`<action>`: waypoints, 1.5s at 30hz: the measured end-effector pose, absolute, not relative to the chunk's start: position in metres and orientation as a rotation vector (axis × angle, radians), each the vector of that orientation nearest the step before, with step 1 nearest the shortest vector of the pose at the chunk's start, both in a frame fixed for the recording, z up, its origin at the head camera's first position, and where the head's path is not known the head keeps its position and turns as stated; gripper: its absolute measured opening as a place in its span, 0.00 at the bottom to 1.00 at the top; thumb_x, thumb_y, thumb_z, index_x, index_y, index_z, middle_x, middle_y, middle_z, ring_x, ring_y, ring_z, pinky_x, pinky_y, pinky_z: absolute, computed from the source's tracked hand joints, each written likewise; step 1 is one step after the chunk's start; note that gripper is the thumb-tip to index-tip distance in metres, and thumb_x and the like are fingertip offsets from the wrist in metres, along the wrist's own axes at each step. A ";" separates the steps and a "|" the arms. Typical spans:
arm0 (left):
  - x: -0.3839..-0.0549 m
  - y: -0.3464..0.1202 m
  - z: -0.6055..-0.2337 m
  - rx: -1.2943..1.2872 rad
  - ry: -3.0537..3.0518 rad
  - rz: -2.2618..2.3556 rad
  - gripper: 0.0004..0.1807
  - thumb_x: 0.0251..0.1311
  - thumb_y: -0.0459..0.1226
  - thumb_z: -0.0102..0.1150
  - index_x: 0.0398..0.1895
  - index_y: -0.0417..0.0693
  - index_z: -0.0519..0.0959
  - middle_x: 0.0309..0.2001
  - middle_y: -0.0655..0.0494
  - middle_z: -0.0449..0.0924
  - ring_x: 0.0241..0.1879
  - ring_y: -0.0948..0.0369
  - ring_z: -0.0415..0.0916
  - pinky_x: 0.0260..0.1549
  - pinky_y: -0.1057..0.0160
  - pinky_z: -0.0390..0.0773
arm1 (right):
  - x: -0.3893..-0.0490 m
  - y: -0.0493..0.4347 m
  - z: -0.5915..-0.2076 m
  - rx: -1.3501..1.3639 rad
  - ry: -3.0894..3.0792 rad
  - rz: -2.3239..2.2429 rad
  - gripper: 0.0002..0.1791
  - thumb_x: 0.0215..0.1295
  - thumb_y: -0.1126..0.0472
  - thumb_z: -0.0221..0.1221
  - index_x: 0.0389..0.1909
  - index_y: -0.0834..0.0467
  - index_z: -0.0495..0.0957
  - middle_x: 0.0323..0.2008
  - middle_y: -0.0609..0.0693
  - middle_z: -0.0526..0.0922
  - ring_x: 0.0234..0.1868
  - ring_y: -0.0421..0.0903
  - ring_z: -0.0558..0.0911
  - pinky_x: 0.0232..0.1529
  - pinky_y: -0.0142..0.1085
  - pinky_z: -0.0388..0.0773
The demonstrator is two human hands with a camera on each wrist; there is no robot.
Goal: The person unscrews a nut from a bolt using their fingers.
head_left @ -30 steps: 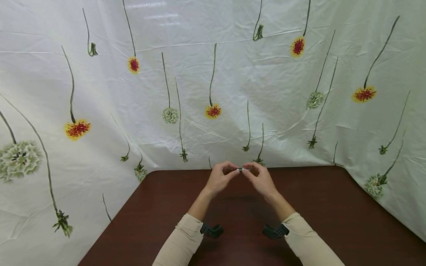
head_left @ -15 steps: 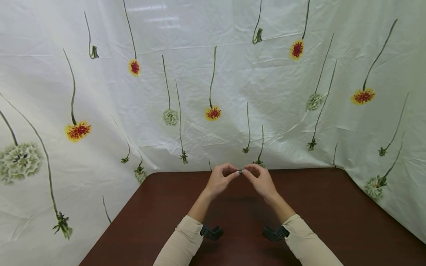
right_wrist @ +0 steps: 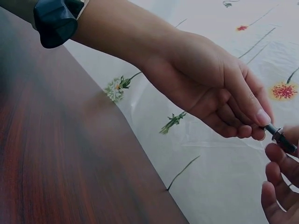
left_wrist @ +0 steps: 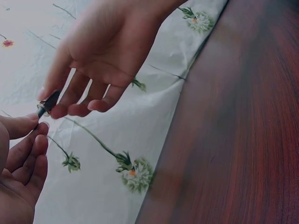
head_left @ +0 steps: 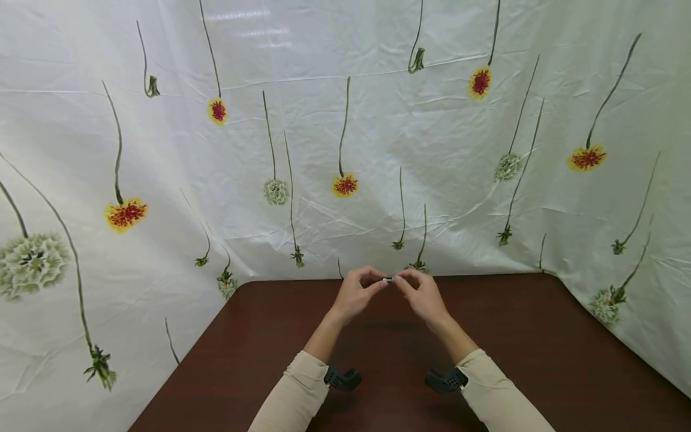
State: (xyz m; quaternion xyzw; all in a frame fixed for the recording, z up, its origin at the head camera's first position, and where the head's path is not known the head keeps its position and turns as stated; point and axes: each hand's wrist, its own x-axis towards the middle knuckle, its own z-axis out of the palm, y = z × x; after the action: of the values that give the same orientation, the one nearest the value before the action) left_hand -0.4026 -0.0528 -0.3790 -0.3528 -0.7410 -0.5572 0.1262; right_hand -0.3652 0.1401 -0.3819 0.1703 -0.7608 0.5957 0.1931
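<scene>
A pale sheet (head_left: 70, 180) printed with yellow-red blooms and dandelion heads fills the left side of the scene and runs behind a dark red-brown counter (head_left: 259, 348) to the far right. At near left, a beige sleeve (head_left: 294, 390) ends at a black wristband (head_left: 343, 378), and beyond it a person's left hand (head_left: 356, 292) reaches toward the middle. Its grip is closed, thumb and forefinger pinching the threaded end of a small metal bolt (right_wrist: 281, 136), the other fingers bent beneath. The bolt sits between the two hands, raised before the counter's far edge, a ring-like collar partway along its shaft. Just to the right, the right hand (head_left: 424, 295) pinches the bolt's darker end between thumb and fingertip, its remaining fingers loosely bent with gaps between them. At near right, a matching dark wristband (head_left: 445, 380) and beige cuff (head_left: 475, 360) complete the pair of arms over the counter.
</scene>
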 end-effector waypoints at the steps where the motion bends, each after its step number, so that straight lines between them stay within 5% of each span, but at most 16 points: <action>1: -0.402 -0.053 -0.379 -1.026 -2.159 -1.622 0.06 0.68 0.32 0.67 0.45 0.40 0.86 0.43 0.50 0.87 0.43 0.56 0.83 0.43 0.56 0.81 | -0.366 0.140 -0.382 0.475 -2.134 1.673 0.11 0.75 0.61 0.63 0.49 0.65 0.84 0.44 0.61 0.84 0.43 0.56 0.81 0.42 0.40 0.79; 8: -0.402 -0.055 -0.379 -1.039 -2.140 -1.649 0.06 0.69 0.32 0.66 0.46 0.39 0.86 0.43 0.50 0.87 0.43 0.56 0.84 0.44 0.56 0.81 | -0.364 0.139 -0.381 0.525 -2.130 1.676 0.14 0.74 0.62 0.64 0.55 0.64 0.81 0.51 0.59 0.84 0.48 0.54 0.82 0.45 0.42 0.78; 16: -0.403 -0.055 -0.378 -1.049 -2.133 -1.632 0.07 0.69 0.32 0.66 0.46 0.38 0.86 0.43 0.47 0.87 0.43 0.54 0.84 0.44 0.55 0.81 | -0.365 0.138 -0.380 0.493 -2.126 1.706 0.10 0.74 0.65 0.63 0.49 0.67 0.83 0.45 0.62 0.85 0.44 0.59 0.82 0.41 0.43 0.78; 22: -0.403 -0.053 -0.378 -1.021 -2.142 -1.657 0.07 0.68 0.31 0.67 0.46 0.37 0.86 0.44 0.45 0.87 0.44 0.54 0.84 0.44 0.56 0.80 | -0.360 0.139 -0.379 0.492 -2.165 1.715 0.15 0.74 0.64 0.63 0.58 0.64 0.80 0.51 0.60 0.84 0.49 0.59 0.83 0.44 0.45 0.80; 30: -0.402 -0.053 -0.378 -1.025 -2.149 -1.651 0.09 0.69 0.32 0.67 0.47 0.36 0.86 0.45 0.43 0.87 0.45 0.51 0.84 0.45 0.55 0.80 | -0.365 0.138 -0.382 0.506 -2.125 1.732 0.11 0.76 0.64 0.61 0.50 0.68 0.83 0.43 0.63 0.85 0.47 0.67 0.82 0.46 0.51 0.81; 39: -0.404 -0.055 -0.379 -1.043 -2.133 -1.626 0.06 0.68 0.31 0.67 0.45 0.39 0.86 0.42 0.49 0.87 0.43 0.55 0.84 0.44 0.55 0.81 | -0.361 0.138 -0.381 0.545 -2.130 1.722 0.18 0.74 0.62 0.64 0.61 0.63 0.78 0.54 0.63 0.82 0.49 0.60 0.83 0.47 0.48 0.81; 45: -0.403 -0.054 -0.379 -1.032 -2.141 -1.633 0.08 0.69 0.31 0.66 0.47 0.37 0.86 0.44 0.45 0.87 0.44 0.52 0.84 0.43 0.57 0.80 | -0.343 0.135 -0.365 0.511 -2.118 1.721 0.13 0.75 0.68 0.61 0.57 0.68 0.79 0.51 0.65 0.82 0.50 0.63 0.82 0.48 0.48 0.80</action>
State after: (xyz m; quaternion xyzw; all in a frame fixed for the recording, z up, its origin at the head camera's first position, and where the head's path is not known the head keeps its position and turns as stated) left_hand -0.4032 -0.0543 -0.3786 -0.3548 -0.7363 -0.5616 0.1288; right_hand -0.3434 0.1346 -0.3653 0.1812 -0.7500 0.6097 0.1815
